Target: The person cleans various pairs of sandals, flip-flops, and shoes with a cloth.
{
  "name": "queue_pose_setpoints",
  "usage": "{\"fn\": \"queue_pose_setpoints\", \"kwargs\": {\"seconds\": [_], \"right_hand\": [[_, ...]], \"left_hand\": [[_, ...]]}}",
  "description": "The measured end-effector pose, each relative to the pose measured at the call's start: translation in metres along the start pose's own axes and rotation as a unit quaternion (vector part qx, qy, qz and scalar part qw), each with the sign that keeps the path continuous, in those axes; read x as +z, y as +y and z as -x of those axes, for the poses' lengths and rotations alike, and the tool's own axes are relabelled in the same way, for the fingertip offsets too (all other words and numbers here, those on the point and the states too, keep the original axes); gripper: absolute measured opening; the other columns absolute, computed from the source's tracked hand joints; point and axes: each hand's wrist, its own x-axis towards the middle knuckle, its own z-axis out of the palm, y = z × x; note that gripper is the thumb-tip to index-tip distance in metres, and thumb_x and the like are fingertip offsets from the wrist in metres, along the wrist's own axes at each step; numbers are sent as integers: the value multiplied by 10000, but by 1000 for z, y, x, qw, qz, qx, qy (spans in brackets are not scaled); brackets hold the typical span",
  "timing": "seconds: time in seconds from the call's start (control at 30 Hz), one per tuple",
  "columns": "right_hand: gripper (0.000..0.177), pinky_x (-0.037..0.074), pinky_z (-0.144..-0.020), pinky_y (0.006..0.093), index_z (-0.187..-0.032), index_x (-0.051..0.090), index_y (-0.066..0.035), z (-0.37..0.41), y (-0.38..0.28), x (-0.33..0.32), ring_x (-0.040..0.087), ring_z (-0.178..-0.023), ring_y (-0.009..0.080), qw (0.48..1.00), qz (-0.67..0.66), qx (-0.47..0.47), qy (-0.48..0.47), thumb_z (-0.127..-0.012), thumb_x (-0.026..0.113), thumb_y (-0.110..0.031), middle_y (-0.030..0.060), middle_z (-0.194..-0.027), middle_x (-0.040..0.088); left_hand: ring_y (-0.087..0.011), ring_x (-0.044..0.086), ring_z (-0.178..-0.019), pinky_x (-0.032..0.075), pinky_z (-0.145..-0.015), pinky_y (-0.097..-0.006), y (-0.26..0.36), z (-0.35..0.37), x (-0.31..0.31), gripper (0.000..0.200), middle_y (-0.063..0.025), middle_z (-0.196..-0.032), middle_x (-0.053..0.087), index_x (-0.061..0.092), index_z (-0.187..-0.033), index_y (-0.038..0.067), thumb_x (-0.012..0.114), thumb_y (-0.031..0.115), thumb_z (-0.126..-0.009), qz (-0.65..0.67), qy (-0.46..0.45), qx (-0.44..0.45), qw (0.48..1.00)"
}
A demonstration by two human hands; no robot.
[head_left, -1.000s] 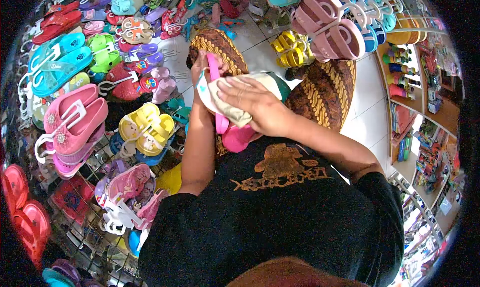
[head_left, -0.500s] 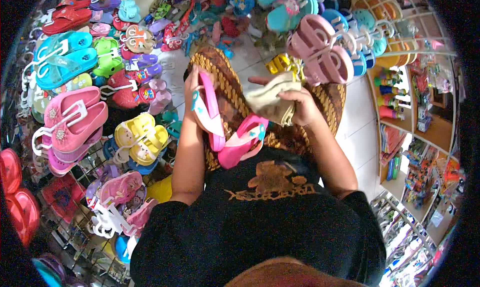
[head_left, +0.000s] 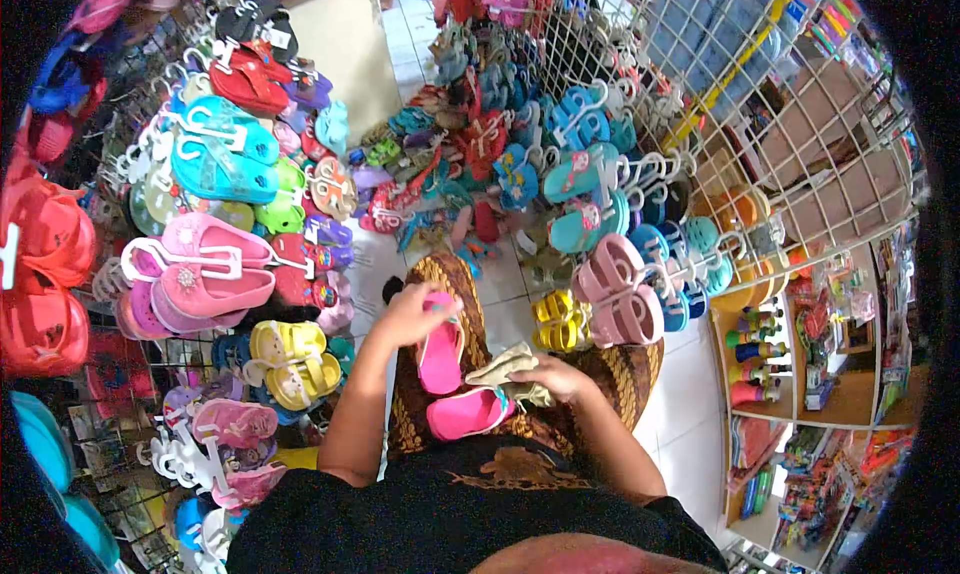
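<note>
Sandal shop, wire racks (head_left: 760, 164) full all round: left hand (head_left: 408, 319) still grips one pink sandal (head_left: 440, 359) upright over the lap (head_left: 622, 369), right hand (head_left: 560, 379), closed on the beige cloth (head_left: 503, 364), has dropped onto the second pink sandal (head_left: 465, 414) lying there.

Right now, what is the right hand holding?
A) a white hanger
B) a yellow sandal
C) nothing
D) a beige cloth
D: the right hand grips a crumpled beige cloth over the lap, while the left hand holds the pink sandal.
</note>
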Motion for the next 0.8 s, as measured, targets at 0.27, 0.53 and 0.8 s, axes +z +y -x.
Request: {"fn": "queue_pose_setpoints", "kwargs": {"seconds": [0.27, 0.53, 0.8], "right_hand": [[493, 545, -871, 379, -1283, 558, 3, 4, -33, 43, 661, -996, 259, 968, -229, 25, 103, -918, 663, -311, 164, -1159, 663], [622, 571, -829, 436, -1350, 491, -36, -8, -43, 18, 683, -968, 299, 947, -319, 36, -15, -974, 505, -531, 182, -1165, 662], [613, 251, -1163, 497, -1484, 366, -65, -17, -85, 83, 325, -1420, 395, 753, 397, -439, 286, -944, 577, -265, 229, -1518, 356]], "left_hand": [[-414, 553, -1212, 450, -1000, -498, 30, 31, 44, 928, -272, -1314, 539, 454, -1402, 67, 719, 643, -725, -222, 121, -63, 965], [-282, 674, -1040, 527, -902, -354, -18, 21, 18, 609, -182, -1226, 646, 484, -1416, 82, 636, 160, -832, 260, 35, 66, 963], [-317, 615, -1175, 476, -1043, -484, -48, 6, 68, 499, -194, -1308, 595, 431, -1437, 68, 450, 247, -972, 847, -204, 44, 488]]}}
